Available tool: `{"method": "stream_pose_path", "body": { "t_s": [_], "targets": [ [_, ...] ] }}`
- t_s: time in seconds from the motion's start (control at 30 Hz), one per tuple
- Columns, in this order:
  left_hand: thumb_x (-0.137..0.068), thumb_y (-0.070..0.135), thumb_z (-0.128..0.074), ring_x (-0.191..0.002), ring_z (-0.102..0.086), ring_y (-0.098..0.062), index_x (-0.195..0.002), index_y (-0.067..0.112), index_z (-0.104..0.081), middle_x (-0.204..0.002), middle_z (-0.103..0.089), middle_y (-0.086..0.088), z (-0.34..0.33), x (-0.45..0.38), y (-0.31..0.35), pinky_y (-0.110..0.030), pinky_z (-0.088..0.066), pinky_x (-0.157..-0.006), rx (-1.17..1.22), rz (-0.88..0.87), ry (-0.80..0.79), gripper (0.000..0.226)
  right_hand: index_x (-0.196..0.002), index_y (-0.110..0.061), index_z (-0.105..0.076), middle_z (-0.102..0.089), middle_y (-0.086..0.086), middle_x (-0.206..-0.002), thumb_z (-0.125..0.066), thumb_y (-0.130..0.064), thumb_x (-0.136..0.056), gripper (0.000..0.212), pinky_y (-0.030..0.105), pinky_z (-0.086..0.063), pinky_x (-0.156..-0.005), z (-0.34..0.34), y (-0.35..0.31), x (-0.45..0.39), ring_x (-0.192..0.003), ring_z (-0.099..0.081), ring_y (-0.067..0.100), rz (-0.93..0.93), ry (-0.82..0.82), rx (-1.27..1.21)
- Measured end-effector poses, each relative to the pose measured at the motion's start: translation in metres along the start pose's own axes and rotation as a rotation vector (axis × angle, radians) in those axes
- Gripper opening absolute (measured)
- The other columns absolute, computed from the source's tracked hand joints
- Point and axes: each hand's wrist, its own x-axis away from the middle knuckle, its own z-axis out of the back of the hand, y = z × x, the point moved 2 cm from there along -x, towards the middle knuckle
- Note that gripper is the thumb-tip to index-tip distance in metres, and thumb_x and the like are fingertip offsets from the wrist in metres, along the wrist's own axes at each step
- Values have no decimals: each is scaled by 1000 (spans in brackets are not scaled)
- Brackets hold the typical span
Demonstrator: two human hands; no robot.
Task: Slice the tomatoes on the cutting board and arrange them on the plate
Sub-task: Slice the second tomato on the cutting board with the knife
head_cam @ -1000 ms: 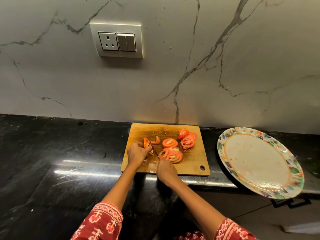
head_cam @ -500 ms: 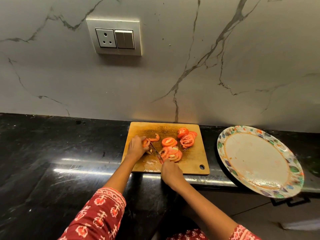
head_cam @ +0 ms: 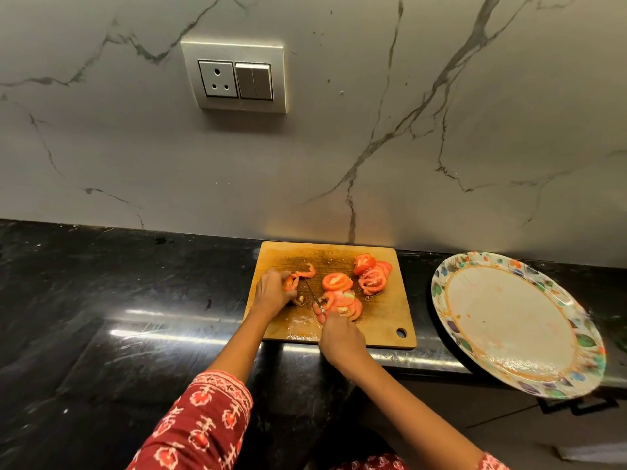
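The cutting board (head_cam: 373,320) lies on the black worktop (head_cam: 101,300), with the patterned plate (head_cam: 441,290) just beside it on the right, overhanging the near edge of the worktop and carrying no slices.

Left hand (head_cam: 271,291): fingers curled round the last tomato piece (head_cam: 291,282) at the left of the board. One second earlier this piece stood clear above the hand; it now sits lower and mostly covered, and a thin curved offcut (head_cam: 307,271) lies just beyond it.

Right hand (head_cam: 341,337): fingers clenched on the handle of the knife (head_cam: 314,295), whose blade points away toward the held piece. The hand has drawn slightly toward the near board edge.

Sliced tomato (head_cam: 341,296) lies in two groups at the board's centre and far right, apparently unmoved.

Assessment: slicing appears almost complete, with only a small remnant left to cut. Transfer to the plate has not begun.
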Motion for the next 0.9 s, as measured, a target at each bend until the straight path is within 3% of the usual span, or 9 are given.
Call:
{"method": "stream_pose_path", "body": {
  "t_s": [0.23,0.4,0.6,0.8,0.9],
  "targets": [
    [-76,22,-72,-99,-59,-27,-117,9,-63,-108,-64,-13,1,0,2,-35,-48,-83,-13,6,-11,44,-123,-1,-45,-57,18,-121,-37,-7,-97,29,35,-41,-80,9,-11,-12,-113,-54,35,77,13,19],
    [-78,22,-69,-93,-60,-28,-108,9,-66,-101,-65,-14,-1,-1,1,-37,-48,-79,-40,-23,-4,32,-122,0,-45,-57,19,-120,-35,-6,-96,29,37,-43,-83,5,-7,-15,-112,-54,35,100,23,44],
    [-80,17,-69,-99,-60,-26,-116,8,-62,-109,-63,-14,-2,-3,4,-36,-48,-83,-63,-27,9,38,-120,1,-47,-57,20,-121,-35,-2,-95,28,37,-44,-84,1,-6,-17,-112,-55,34,111,-21,79],
    [-82,13,-62,-78,-62,-26,-82,8,-68,-85,-66,-13,-4,-5,7,-36,-50,-68,-72,-36,19,8,-123,-2,-47,-55,18,-125,-37,-7,-97,28,37,-43,-88,0,-9,-20,-116,-53,34,61,-39,16],
    [-80,13,-64,-79,-63,-27,-88,7,-69,-88,-67,-14,-3,-6,3,-36,-51,-70,-36,-10,18,11,-129,-4,-40,-56,16,-124,-34,-7,-98,32,37,-43,-88,-7,7,-8,-115,-53,33,59,15,53]
  ]
}}
